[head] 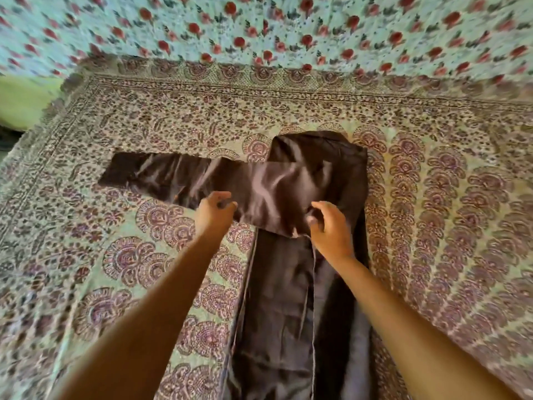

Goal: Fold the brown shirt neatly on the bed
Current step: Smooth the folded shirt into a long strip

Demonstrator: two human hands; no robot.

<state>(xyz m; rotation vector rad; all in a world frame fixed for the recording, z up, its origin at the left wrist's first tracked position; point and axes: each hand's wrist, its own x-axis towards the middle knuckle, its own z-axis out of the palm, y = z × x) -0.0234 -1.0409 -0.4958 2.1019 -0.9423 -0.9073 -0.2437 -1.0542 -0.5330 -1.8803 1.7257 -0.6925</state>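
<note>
The brown shirt [282,284] lies on the bed [432,226] as a long narrow strip running from the near edge towards the far side. One sleeve [161,176] stretches out flat to the left, crossing the body at the top. My left hand [215,213] pinches the sleeve's near edge where it meets the body. My right hand [328,226] has its fingers curled at the sleeve's lower edge over the body; whether it grips the cloth is unclear.
A paisley-patterned spread covers the bed around the shirt. Beyond it lies a light sheet with red flowers [288,27]. The bed's left edge [43,116] drops to a green surface [20,96].
</note>
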